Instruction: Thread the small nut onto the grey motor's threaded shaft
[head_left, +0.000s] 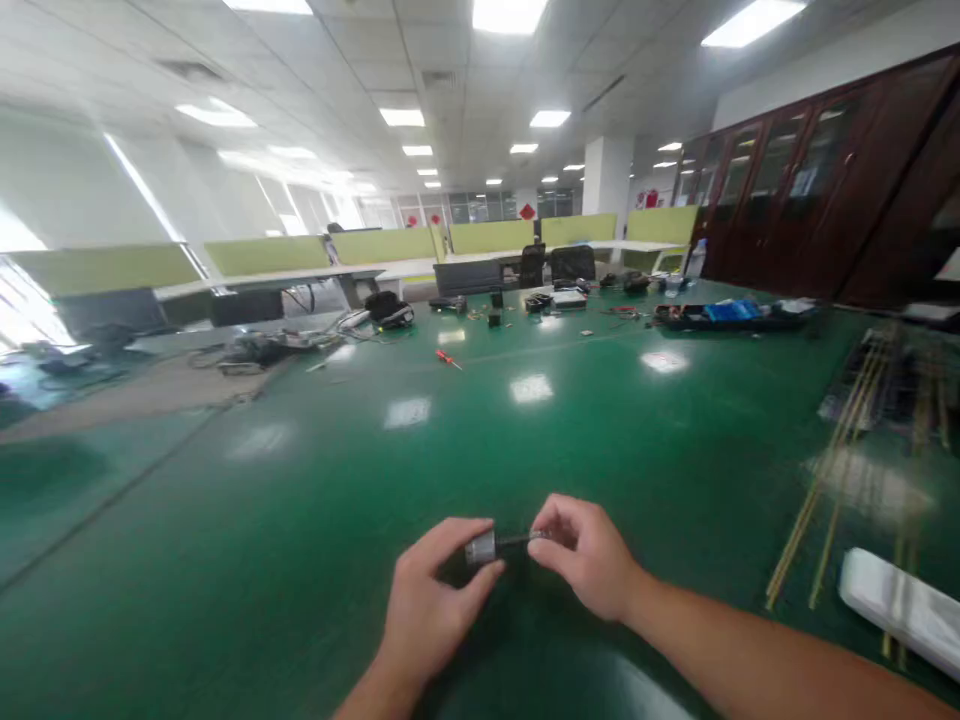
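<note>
A short silver cylinder (pixel 481 547) sits between the thumb and fingers of my left hand (pixel 439 590), above the green table. From its right end a thin dark rod (pixel 514 541) runs toward my right hand (pixel 589 555). The thumb and index finger of that hand pinch the rod's far end, where a small metallic bit shows. Blur and the fingertips hide the finer shape of both parts. The piece lies nearly level between the two hands.
A red screwdriver (pixel 448 358) lies farther back on the green table (pixel 337 490). Long thin sticks (pixel 829 470) and a white case (pixel 904 605) are on the right. A black tray (pixel 675 318) with blue material, cables and small devices line the far edge.
</note>
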